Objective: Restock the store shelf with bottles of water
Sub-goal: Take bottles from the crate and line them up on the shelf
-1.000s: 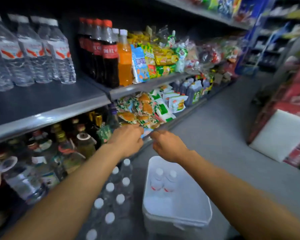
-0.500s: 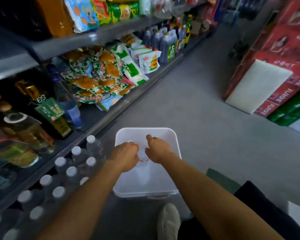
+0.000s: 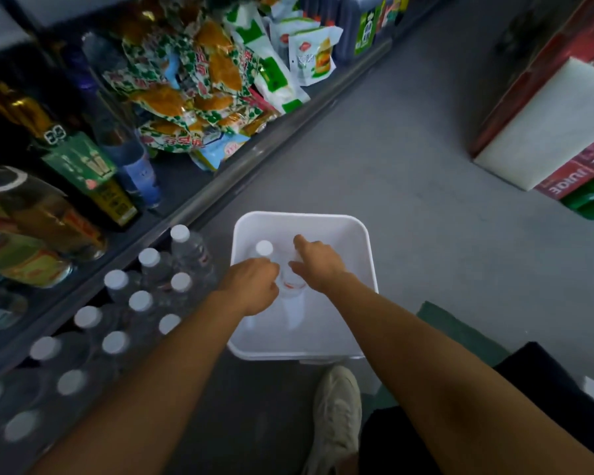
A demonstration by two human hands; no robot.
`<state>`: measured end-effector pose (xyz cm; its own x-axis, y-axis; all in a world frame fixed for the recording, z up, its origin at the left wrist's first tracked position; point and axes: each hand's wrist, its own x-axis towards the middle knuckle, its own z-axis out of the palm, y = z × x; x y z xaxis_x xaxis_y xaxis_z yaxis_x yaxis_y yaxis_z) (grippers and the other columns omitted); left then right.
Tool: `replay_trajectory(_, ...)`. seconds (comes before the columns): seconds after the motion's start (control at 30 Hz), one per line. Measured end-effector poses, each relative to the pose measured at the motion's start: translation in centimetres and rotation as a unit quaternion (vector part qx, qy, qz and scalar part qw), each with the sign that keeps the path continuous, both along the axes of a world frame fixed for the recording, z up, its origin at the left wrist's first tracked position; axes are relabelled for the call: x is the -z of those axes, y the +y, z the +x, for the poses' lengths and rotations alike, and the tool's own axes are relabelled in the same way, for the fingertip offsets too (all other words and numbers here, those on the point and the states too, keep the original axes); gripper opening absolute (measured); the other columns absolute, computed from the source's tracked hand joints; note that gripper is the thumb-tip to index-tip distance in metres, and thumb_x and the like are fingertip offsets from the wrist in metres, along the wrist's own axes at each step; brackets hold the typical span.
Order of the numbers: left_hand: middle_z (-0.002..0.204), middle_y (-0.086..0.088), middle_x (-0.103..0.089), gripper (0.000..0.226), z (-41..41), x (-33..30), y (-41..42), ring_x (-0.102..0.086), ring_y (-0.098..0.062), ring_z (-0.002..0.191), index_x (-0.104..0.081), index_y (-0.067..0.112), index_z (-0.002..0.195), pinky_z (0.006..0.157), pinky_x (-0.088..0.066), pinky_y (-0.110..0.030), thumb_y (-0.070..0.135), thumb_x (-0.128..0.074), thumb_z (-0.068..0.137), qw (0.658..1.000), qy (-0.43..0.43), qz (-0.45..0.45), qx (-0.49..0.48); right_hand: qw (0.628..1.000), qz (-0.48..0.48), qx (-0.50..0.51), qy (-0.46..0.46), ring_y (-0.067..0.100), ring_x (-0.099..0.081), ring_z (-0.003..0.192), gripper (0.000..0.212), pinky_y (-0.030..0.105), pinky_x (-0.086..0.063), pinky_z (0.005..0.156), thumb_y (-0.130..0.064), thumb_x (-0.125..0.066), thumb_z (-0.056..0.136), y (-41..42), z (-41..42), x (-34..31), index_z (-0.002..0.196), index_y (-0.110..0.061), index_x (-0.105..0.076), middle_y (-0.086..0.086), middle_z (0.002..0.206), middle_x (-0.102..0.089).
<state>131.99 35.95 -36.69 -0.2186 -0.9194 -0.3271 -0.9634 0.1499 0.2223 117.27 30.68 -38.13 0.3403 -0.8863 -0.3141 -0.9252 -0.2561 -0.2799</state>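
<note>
A: Two water bottles stand inside the white bin (image 3: 364, 255); the capped bottle (image 3: 264, 249) sits just beyond the left hand (image 3: 251, 289); the second bottle (image 3: 290, 282) lies between both hands.

B: Left hand: fingers curled at the capped bottle, the grip itself hidden; right hand (image 3: 318, 269): fingers curled on the second bottle's top; shelved bottles (image 3: 144, 296) stand left of the bin.

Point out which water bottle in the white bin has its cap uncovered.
The bottle at the bin's far left, its white cap showing just beyond the left hand. The other bottle sits between both hands, its top hidden under the right hand.
</note>
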Motion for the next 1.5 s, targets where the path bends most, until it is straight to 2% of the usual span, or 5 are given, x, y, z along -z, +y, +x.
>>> replay_trajectory(0.3,0.122,-0.008,-0.056,0.028,2.7,-8.5,1.9,-0.055,-0.033,0.110,-0.059,0.014,0.114,0.083,-0.047,-0.035,0.025,-0.049,0.089,0.995,0.003,-0.097,-0.005,0.994,-0.099,0.003,-0.037,0.037,-0.058,0.096,0.028,0.032,-0.040,0.069,-0.032,-0.061,0.086,2.3,-0.1,-11.6,0.101,-0.010,-0.055,0.017,0.106,-0.063)
replay_trajectory(0.47,0.105,-0.008,-0.057,0.011,5.6,-16.4,3.4,-0.055,-0.030,0.094,-0.053,0.015,0.089,0.071,-0.048,-0.037,0.024,-0.047,0.090,0.980,-0.008,-0.198,0.002,0.975,-0.210,-0.032,-0.059,0.037,-0.058,0.088,0.027,0.033,-0.040,0.064,-0.034,-0.064,0.080,4.1,2.4,-20.8,0.082,-0.012,-0.049,0.016,0.096,-0.062)
replay_trajectory(0.77,0.114,-0.005,-0.059,0.022,15.8,-29.9,7.7,-0.057,-0.030,0.106,-0.061,0.018,0.106,0.079,-0.049,-0.038,0.026,-0.049,0.089,0.933,-0.075,-0.346,-0.069,0.910,-0.360,-0.123,-0.164,0.031,-0.052,0.071,0.028,0.034,-0.035,0.055,-0.035,-0.061,0.079,6.5,12.6,-36.4,0.072,-0.012,-0.045,0.010,0.074,-0.055)
replay_trajectory(1.1,0.115,-0.007,-0.062,0.022,28.6,-37.3,10.7,-0.058,-0.029,0.100,-0.061,0.014,0.107,0.079,-0.051,-0.039,0.022,-0.049,0.090,0.890,-0.121,-0.402,-0.178,0.818,-0.449,-0.232,-0.275,0.031,-0.046,0.069,0.036,0.037,-0.033,0.056,-0.045,-0.048,0.070,5.6,26.4,-44.7,0.079,-0.010,-0.048,0.008,0.073,-0.054)
replay_trajectory(1.5,0.107,-0.004,-0.061,0.019,39.8,-35.0,7.3,-0.057,-0.026,0.093,-0.060,0.015,0.102,0.075,-0.051,-0.040,0.026,-0.049,0.091,0.885,-0.154,-0.365,-0.244,0.837,-0.407,-0.297,-0.215,0.040,-0.057,0.094,0.032,0.033,-0.038,0.068,-0.032,-0.056,0.086,-3.7,42.7,-45.6,0.105,-0.007,-0.053,0.020,0.104,-0.063)
